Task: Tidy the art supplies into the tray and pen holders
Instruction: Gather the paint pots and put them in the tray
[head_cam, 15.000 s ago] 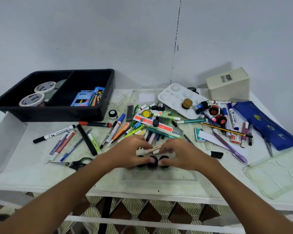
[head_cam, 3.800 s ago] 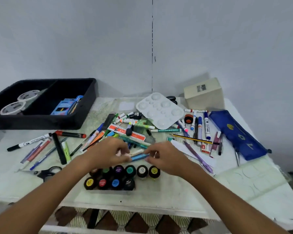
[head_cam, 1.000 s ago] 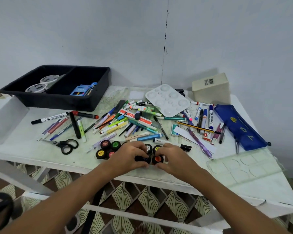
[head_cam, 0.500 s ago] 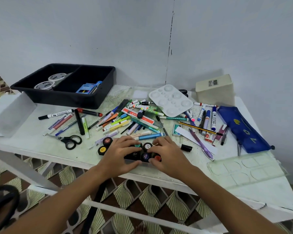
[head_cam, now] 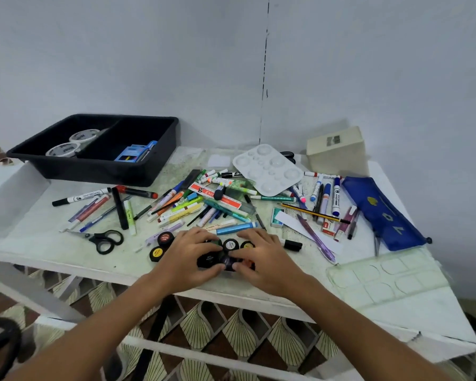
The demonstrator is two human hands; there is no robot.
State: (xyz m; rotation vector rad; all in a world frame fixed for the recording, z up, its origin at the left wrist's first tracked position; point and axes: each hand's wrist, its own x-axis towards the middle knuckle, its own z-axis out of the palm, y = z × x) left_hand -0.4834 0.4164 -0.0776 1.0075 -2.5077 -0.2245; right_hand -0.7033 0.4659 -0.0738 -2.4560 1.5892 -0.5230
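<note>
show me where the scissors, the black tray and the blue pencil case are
scissors (head_cam: 106, 241), head view, on the black handle loops.
black tray (head_cam: 102, 171), head view, on its front wall.
blue pencil case (head_cam: 382, 213), head view, on the middle of the fabric.

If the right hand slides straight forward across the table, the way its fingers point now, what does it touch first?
Most likely the blue marker lying crosswise just beyond the right hand, whose fingers reach over the paint pots. Depth is unclear, so the fingers may already be nearly touching it.
</note>
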